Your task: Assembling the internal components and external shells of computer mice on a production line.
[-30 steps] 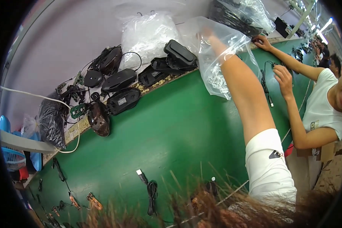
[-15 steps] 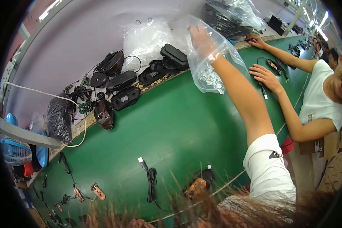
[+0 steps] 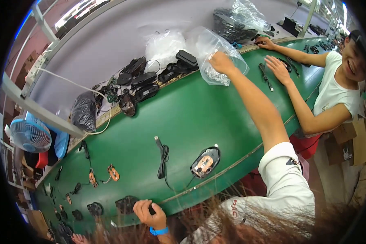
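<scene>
My right hand [image 3: 223,63] is closed in the mouth of a clear plastic bag [image 3: 237,61] holding small clear pieces [image 3: 215,75]; what its fingers pinch is hidden. At the lower edge, my left hand [image 3: 148,212], a blue band on its wrist, curls round a small black part whose kind I cannot make out. Touching or just beside its fingers lies a dark mouse shell [image 3: 125,204]. Between my arms sits an opened computer mouse [image 3: 205,162] with an orange circuit board inside. Its coiled black cable [image 3: 163,161] lies left of it, ending in a USB plug.
Black mouse shells [image 3: 144,83] and a black bag [image 3: 84,112] line the back ledge. Several mouse parts [image 3: 113,173] spread along the left. A blue fan [image 3: 30,134] stands far left. A co-worker's hand [image 3: 278,69] rests over the table at right.
My right hand has drawn back toward the bag's mouth and closed. My left hand has come into view at the lower edge. The view has shifted, showing more of the near table edge.
</scene>
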